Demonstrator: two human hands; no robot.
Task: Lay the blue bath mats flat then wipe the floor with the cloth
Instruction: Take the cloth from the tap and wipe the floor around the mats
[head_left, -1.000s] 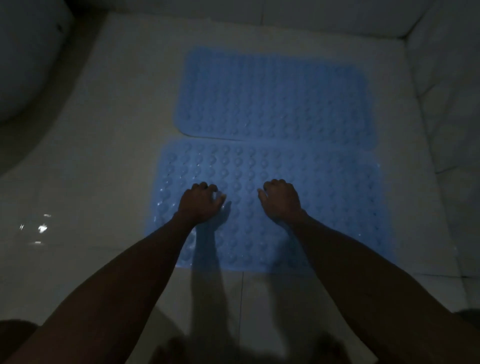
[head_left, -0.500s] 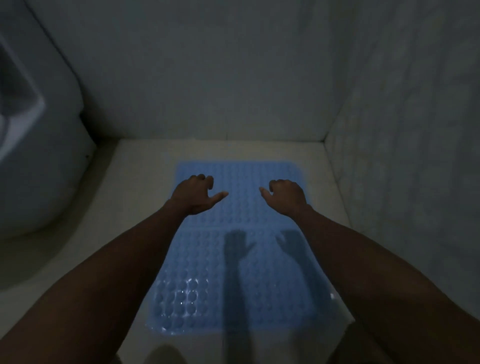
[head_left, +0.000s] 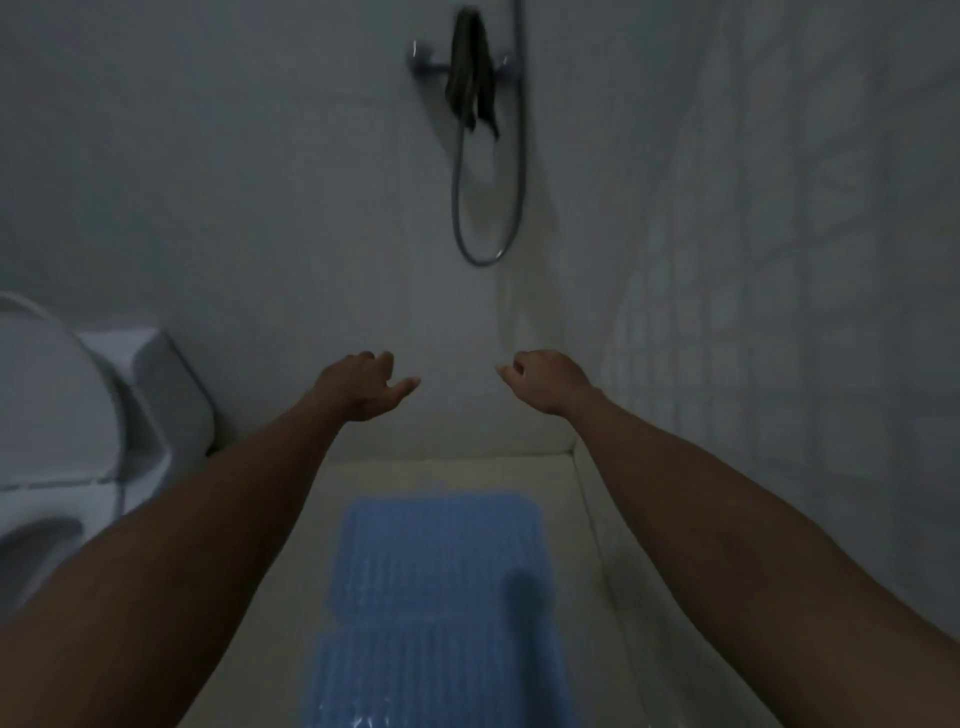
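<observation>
Reaching: both arms out toward the back wall, hands empty, likely heading for the cloth.
Left hand (head_left: 366, 387): fingers loosely curled, thumb out, holding nothing.
Right hand (head_left: 545, 379): loosely curled, holding nothing.
Bath mats (head_left: 441, 597): flat on the floor (head_left: 311, 597), below the cloth.
Cloth (head_left: 471, 78): dark, draped over the shower tap (head_left: 428, 65) to hang, well above the hands.

Both forearms are bare from the bottom edge of the view to the wrists, with no sleeve showing. The left hand (head_left: 363, 387) and the right hand (head_left: 545, 379) are bare too: no glove, ring, watch or band is visible in the dim, blurred light.
</observation>
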